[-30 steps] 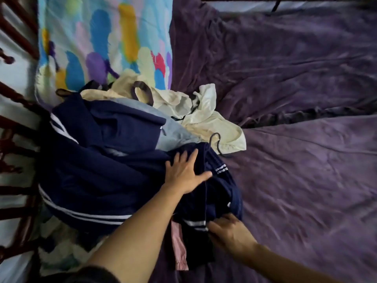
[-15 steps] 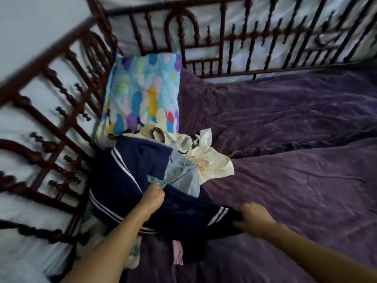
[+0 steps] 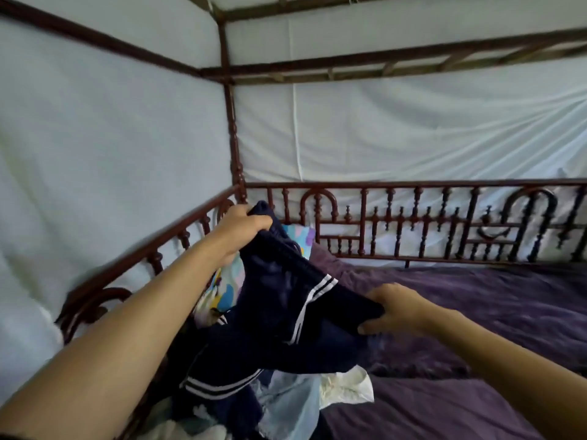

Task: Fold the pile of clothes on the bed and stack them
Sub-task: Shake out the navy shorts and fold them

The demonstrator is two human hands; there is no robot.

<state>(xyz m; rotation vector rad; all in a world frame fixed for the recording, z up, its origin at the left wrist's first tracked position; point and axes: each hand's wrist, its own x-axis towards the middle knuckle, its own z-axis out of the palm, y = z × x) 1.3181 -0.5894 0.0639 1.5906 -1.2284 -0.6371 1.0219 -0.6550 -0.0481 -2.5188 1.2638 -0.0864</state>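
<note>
Navy-blue sports garment w/ white side stripes (image 3: 286,281) is held up off the bed, stretched btwn both hands, above the rest of the pile. Left hand (image 3: 243,228) is up high near the corner of the rail, fingers curled tight round a bunched top edge of the navy fabric. Right hand (image 3: 394,309) is lower & to the right, thumb on top and fingers tucked under, pinching the other end of the same garment. Fabric sags diagonally from left hand down to right hand, w/ a double white stripe showing approx mid-way. Under it, bottom centre, lies the pile: another dark navy piece w/ white bands (image 3: 216,385), a pale blue garment (image 3: 286,404) & a crumpled cream-white garment (image 3: 346,389), all touching, heaped on the left side of the bed by the side rail. Can't tell if the lower navy piece is separate or part of the held one. Multicoloured patterned pillow (image 3: 227,290) sits behind the held garment, partly hidden, in the bed corner. Wrinkled purple velvety bedspread (image 3: 476,312) covers the mattress to the right. Dark red-brown turned-wood bed rail (image 3: 413,217) runs along the far & left sides, w/ a canopy post (image 3: 233,122) rising at the corner; white cloth drape (image 3: 413,131) hangs behind the rail.
</note>
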